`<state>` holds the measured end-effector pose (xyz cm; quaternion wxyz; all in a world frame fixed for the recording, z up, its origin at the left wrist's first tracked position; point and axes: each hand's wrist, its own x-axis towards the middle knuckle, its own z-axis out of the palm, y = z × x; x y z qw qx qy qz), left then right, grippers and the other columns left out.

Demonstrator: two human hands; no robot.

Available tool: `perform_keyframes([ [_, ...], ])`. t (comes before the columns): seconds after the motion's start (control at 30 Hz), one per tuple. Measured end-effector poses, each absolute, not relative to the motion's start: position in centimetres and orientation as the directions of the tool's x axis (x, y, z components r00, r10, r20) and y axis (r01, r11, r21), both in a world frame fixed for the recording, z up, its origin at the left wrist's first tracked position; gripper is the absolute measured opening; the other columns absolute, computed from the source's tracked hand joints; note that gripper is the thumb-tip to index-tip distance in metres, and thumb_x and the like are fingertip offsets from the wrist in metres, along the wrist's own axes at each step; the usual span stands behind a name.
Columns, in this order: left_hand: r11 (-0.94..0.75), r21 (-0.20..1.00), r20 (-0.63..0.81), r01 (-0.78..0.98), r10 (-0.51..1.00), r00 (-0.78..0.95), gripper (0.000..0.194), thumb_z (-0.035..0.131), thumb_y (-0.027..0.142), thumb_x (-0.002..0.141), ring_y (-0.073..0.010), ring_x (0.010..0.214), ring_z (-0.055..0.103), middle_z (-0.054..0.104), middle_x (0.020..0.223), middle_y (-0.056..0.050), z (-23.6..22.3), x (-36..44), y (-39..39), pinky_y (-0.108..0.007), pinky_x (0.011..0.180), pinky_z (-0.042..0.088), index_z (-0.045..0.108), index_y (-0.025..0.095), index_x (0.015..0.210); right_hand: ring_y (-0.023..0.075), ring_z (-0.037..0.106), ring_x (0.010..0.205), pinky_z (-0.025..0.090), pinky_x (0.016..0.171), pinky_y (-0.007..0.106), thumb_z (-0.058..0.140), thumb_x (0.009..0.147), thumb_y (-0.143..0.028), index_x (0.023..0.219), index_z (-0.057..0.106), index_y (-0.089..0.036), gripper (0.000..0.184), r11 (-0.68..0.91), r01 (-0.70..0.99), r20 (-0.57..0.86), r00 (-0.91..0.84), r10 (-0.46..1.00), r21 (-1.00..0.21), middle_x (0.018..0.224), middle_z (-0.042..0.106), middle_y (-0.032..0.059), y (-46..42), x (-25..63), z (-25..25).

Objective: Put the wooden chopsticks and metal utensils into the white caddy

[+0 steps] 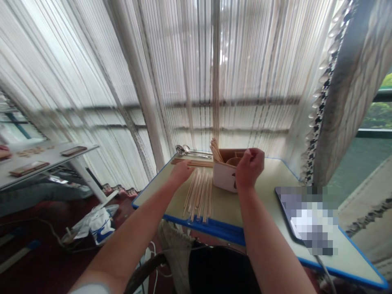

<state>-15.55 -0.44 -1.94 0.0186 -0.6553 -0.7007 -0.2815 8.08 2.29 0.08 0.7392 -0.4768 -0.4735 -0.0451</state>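
My left hand [183,171] is over the table, fingers drawn together between a row of wooden chopsticks [203,163] lying crosswise and a batch of chopsticks in clear wrappers [199,194]. What its fingertips hold, if anything, cannot be made out. At the right side of a white box with a brown inside [224,176], my right hand [251,165] is closed like a fist; its contents are hidden. Several light wooden sticks [216,151] stand upright in the box's left part. Behind the loose chopsticks lie a slotted metal spoon [180,150] and a metal ladle [186,148].
The table [263,208] has a blue edge. A dark tablet-like device [289,212], partly pixelated, lies at its right with a cable. Sheer curtains [190,73] hang behind. Another table [88,148] stands at left, where a person's hand [4,152] shows near small pieces.
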Motion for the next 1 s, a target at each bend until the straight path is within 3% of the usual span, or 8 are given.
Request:
perform_keyframes([
  [0.1, 0.093, 0.302, 0.243, 0.949, 0.955, -0.171, 0.033, 0.055, 0.037, 0.079, -0.0188, 0.078, 0.062, 0.068, 0.08, -0.01, -4.4, -16.4, -0.1, -0.027, 0.074, 0.045, 0.066, 0.012, 0.095, 0.0198, 0.05, 0.076, 0.038, 0.073, 0.035, 0.04, 0.084, -0.029, 0.084, 0.05, -0.019, 0.014, 0.524, 0.552, 0.759, 0.526, 0.384, -0.648, 0.078, 0.053, 0.0038, 2.4, 8.0, -0.1],
  [0.23, 0.094, 0.2, 0.122, 0.975, 0.985, -0.12, 0.025, 0.056, 0.033, 0.073, -0.0185, 0.079, 0.063, 0.069, 0.08, -0.01, -5.1, -16.4, 0.4, -0.025, 0.073, 0.045, 0.07, 0.014, 0.079, 0.0198, 0.05, 0.075, 0.038, 0.073, 0.035, 0.04, 0.084, -0.029, 0.083, 0.051, -0.019, 0.014, 0.531, 0.543, 0.755, 0.54, 0.372, -0.651, 0.077, 0.054, 0.0036, 2.4, 8.0, -0.1],
  [0.47, 0.179, 0.158, 0.142, 0.971, 0.969, -0.202, 0.033, 0.05, 0.038, 0.072, -0.0232, 0.08, 0.064, 0.069, 0.083, -0.013, -5.6, -16.4, 0.4, -0.03, 0.071, 0.046, 0.071, 0.014, 0.079, 0.0184, 0.049, 0.071, 0.039, 0.07, 0.032, 0.043, 0.082, -0.028, 0.083, 0.052, -0.019, 0.013, 0.545, 0.512, 0.74, 0.555, 0.38, -0.664, 0.074, 0.053, 0.0024, 2.5, 8.0, -0.1],
  [0.67, 0.128, 0.385, 0.29, 0.914, 0.923, -0.251, 0.023, 0.052, 0.033, 0.073, -0.0176, 0.077, 0.063, 0.068, 0.077, -0.007, -6.4, -17.0, 0.1, -0.027, 0.07, 0.045, 0.066, 0.016, 0.074, 0.017, 0.047, 0.068, 0.038, 0.069, 0.031, 0.043, 0.08, -0.027, 0.082, 0.053, -0.019, 0.014, 0.542, 0.481, 0.716, 0.565, 0.41, -0.689, 0.073, 0.053, 0.0019, 2.1, 8.1, 0.2],
  [0.73, 0.031, 0.551, 0.343, 0.834, 0.903, -0.26, 0.02, 0.051, 0.029, 0.074, -0.0146, 0.072, 0.062, 0.068, 0.076, -0.007, -6.4, -16.9, 0.0, -0.025, 0.067, 0.045, 0.063, 0.014, 0.076, 0.017, 0.047, 0.067, 0.038, 0.07, 0.031, 0.044, 0.079, -0.027, 0.08, 0.054, -0.019, 0.013, 0.544, 0.488, 0.725, 0.547, 0.419, -0.683, 0.071, 0.053, 0.0016, 1.8, 8.2, 0.3],
  [0.83, -0.154, 0.805, 0.366, 0.573, 0.889, -0.275, 0.026, 0.049, 0.026, 0.075, -0.0114, 0.058, 0.06, 0.067, 0.073, -0.005, -5.8, -16.6, -0.6, -0.021, 0.053, 0.043, 0.057, 0.011, 0.095, 0.0184, 0.048, 0.071, 0.037, 0.072, 0.032, 0.045, 0.077, -0.025, 0.075, 0.053, -0.019, 0.01, 0.549, 0.507, 0.742, 0.532, 0.407, -0.664, 0.07, 0.054, 0.0023, 1.6, 8.3, 0.4],
  [0.9, -0.277, 0.86, 0.407, 0.429, 0.879, -0.248, 0.04, 0.048, 0.026, 0.075, -0.0106, 0.052, 0.057, 0.066, 0.068, -0.002, -4.8, -16.2, -1.4, -0.019, 0.047, 0.041, 0.049, 0.011, 0.112, 0.0191, 0.048, 0.073, 0.038, 0.073, 0.033, 0.046, 0.077, -0.025, 0.073, 0.053, -0.019, 0.01, 0.555, 0.511, 0.749, 0.531, 0.397, -0.657, 0.072, 0.055, 0.0032, 1.6, 8.3, 0.3],
  [1.0, -0.409, 0.84, 0.496, 0.357, 0.846, -0.196, 0.054, 0.047, 0.025, 0.075, -0.0086, 0.047, 0.053, 0.059, 0.057, 0.004, -2.8, -15.6, -3.0, -0.018, 0.045, 0.039, 0.041, 0.014, 0.128, 0.0191, 0.049, 0.072, 0.038, 0.074, 0.033, 0.046, 0.077, -0.025, 0.073, 0.053, -0.019, 0.01, 0.565, 0.514, 0.758, 0.527, 0.384, -0.645, 0.073, 0.056, 0.0034, 1.7, 8.4, 0.2],
])
